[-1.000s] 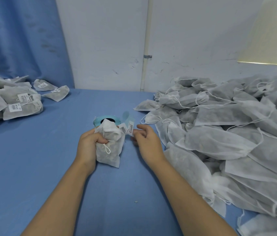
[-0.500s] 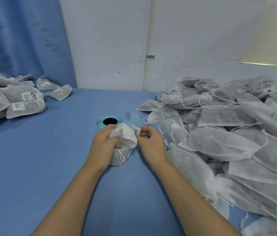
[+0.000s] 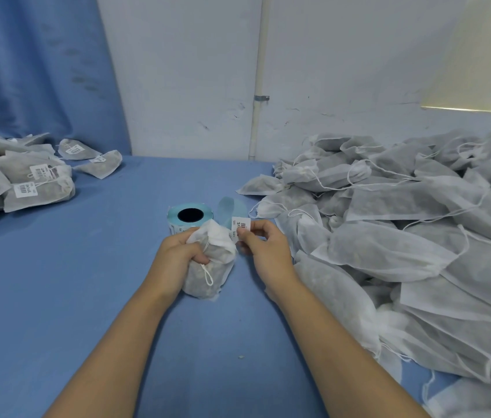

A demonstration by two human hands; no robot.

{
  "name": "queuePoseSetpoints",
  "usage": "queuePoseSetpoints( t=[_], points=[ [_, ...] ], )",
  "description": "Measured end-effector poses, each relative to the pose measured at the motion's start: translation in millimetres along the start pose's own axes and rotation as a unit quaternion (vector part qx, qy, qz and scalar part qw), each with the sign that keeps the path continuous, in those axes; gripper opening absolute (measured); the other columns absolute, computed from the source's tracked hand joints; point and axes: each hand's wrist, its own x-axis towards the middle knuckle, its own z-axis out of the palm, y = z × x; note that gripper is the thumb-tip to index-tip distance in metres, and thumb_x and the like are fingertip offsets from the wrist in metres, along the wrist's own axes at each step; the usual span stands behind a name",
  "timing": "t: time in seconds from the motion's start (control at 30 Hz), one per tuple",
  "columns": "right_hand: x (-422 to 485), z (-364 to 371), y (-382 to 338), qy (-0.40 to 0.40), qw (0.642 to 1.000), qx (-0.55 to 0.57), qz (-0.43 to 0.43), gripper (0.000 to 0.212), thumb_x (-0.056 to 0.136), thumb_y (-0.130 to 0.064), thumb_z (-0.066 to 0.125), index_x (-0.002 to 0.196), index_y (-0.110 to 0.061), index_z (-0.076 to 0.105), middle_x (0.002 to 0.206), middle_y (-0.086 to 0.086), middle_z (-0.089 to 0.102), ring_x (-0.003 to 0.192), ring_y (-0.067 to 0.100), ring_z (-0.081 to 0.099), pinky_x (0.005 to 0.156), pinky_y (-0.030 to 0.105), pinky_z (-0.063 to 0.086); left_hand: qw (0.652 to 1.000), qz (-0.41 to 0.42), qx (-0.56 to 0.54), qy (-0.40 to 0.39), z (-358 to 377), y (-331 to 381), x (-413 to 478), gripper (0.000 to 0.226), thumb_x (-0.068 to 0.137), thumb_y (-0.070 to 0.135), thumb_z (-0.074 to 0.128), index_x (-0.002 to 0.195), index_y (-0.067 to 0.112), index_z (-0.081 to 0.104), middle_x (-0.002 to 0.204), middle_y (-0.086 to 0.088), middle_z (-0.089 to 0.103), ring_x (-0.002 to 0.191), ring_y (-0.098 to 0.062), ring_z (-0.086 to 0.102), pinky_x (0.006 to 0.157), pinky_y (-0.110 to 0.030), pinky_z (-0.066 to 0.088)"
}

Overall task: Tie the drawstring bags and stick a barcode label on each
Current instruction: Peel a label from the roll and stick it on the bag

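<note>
Holding a filled drawstring bag (image 3: 211, 267) upright on the blue table (image 3: 87, 291), the left hand (image 3: 178, 256) has its fingers curled round the gathered neck; this sits at the middle of the head view, just on the near side of the label roll (image 3: 190, 215). The neck is drawn in and a cord loop hangs down the front of the bag, though whether a knot is made cannot be told. The right hand (image 3: 266, 247) pinches a barcode label (image 3: 241, 223) between thumb and fingertips at the bag's upper right edge. The label stands up rather than lying flat, so I judge sticking on this bag as begun and not finished. At the far left lies a small pile of labelled bags (image 3: 36, 184), each showing a white label: these count as done. At the right a much larger heap of unlabelled bags (image 3: 403, 236) spreads from far to near, with cords loose and no labels visible. On this evidence most of the work is left to do.
</note>
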Motion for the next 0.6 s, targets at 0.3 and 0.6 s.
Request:
queuePoseSetpoints(
  t=[0.3, 0.6],
  points=[
    [-2, 0, -3, -0.022, 0.996, 0.087, -0.006, 0.013, 0.086, -0.003, 0.067, 0.082, -0.013, 0.059, 0.087, 0.012, 0.068, 0.070, 0.014, 0.063, 0.069, 0.021, 0.051, 0.998, -0.012, -0.058, 0.014, -5, 1, 4, 0.024, 0.056, -0.003, 0.052, 0.064, 0.011, 0.070, 0.062, -0.003, 0.068, 0.055, -0.014, 0.064, 0.049, -0.015, 0.048],
    [-3, -7, -5, -0.027, 0.982, -0.113, -0.148, 0.030, 0.081, 0.002, 0.067, 0.083, -0.026, 0.060, 0.075, -0.015, 0.059, 0.069, -0.003, 0.052, 0.069, 0.011, 0.041, 0.998, -0.031, -0.044, -0.019, -9, 1, 3, 0.027, 0.049, 0.001, 0.050, 0.056, 0.013, 0.072, 0.059, -0.001, 0.067, 0.053, -0.012, 0.064, 0.047, -0.015, 0.048]
  ],
)
